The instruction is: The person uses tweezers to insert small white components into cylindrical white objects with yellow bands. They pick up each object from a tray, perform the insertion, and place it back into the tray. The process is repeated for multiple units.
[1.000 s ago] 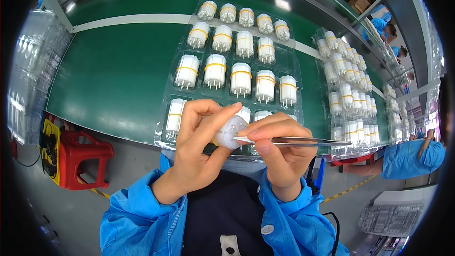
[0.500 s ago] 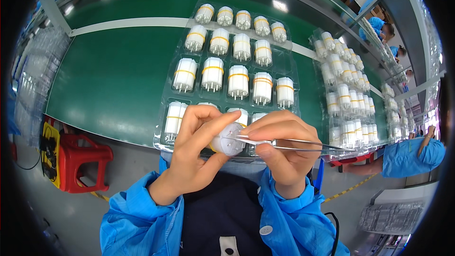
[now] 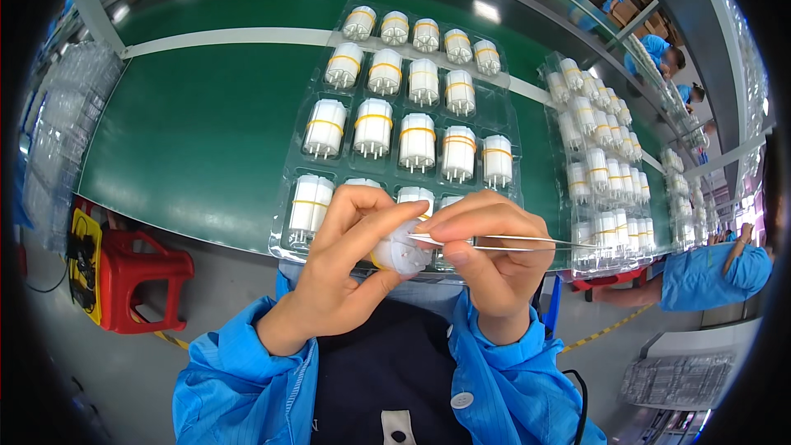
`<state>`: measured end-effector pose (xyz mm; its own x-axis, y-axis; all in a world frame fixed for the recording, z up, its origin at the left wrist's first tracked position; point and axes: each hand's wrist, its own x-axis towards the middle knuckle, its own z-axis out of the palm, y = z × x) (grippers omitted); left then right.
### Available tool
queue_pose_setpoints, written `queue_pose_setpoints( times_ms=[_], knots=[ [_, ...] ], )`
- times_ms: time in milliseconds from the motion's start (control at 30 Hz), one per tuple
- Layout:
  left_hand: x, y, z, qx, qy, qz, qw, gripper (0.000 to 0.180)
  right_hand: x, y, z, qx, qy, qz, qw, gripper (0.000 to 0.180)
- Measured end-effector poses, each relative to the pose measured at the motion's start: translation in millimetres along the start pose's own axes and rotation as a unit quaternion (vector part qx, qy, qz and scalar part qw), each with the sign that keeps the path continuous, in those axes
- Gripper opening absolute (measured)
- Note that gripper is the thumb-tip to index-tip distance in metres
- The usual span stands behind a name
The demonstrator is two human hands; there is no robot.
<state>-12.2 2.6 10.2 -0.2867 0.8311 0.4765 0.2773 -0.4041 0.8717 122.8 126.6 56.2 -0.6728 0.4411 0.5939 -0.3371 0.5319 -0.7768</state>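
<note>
My left hand (image 3: 342,268) grips a small white cylindrical part with a yellow band (image 3: 398,250), held close to my chest with its pin end facing me. My right hand (image 3: 493,255) pinches metal tweezers (image 3: 519,242) whose tips touch the end of that part. Just behind my hands lies a clear plastic tray (image 3: 306,91) with rows of the same white, yellow-banded parts (image 3: 417,142) standing in its pockets.
A second clear tray (image 3: 606,189) full of the same parts lies to the right on the green bench (image 3: 189,132). Stacks of empty clear trays (image 3: 58,140) stand at the left. A red stool (image 3: 136,280) is below left. Other people in blue coats (image 3: 709,276) work on the right.
Both hands stay together on the part with the tweezers at its end. The view has shifted slightly; the tray sits a little higher in the picture.
</note>
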Motion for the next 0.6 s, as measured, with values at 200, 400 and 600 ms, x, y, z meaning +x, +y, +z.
queue_pose_setpoints(
  times_ms=[200,400,600],
  knots=[
    [-1.5,0.4,0.1,0.005,0.006,0.004,1.000,0.062,0.7,-1.1,2.0,-0.026,-0.004,-0.015,1.000,0.014],
    [-0.2,2.4,0.7,0.070,0.021,0.029,0.997,0.065,10.7,-9.4,0.6,-0.108,-0.071,-0.051,0.990,0.013],
    [4.5,5.2,0.1,0.110,0.078,0.066,0.989,0.062,6.5,-6.1,-0.5,0.030,-0.005,-0.016,0.999,0.017]
  ],
)
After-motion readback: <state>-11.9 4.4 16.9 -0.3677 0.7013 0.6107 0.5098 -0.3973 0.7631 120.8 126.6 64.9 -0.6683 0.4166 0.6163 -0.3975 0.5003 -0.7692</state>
